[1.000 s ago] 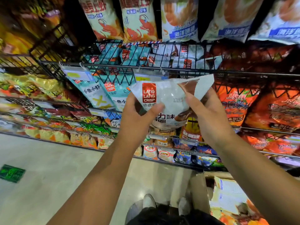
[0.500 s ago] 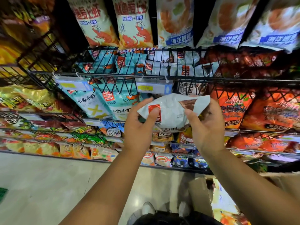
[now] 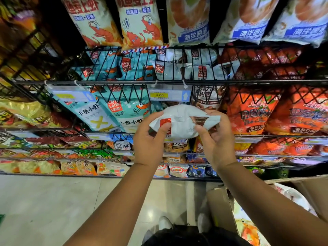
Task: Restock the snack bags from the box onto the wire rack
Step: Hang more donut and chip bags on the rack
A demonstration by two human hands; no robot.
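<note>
A white snack bag with a red logo patch is held in both hands in front of the black wire rack. My left hand pinches its left corner, thumb on the red patch. My right hand grips the right end near a brown stripe. The bag lies tilted almost flat, just below the rack's front rail and yellow price tag. White bags of the same kind lie in the wire basket above. The cardboard box stands open at the lower right with more bags inside.
Teal shrimp snack bags hang left of the held bag, orange chip bags to its right. Large bags hang above the basket. Lower shelves carry small packets. The pale floor lies below, my shoes beside the box.
The bag has tipped from facing me to nearly flat, its top edge turned toward the rack. Both hands have kept their hold on it.
</note>
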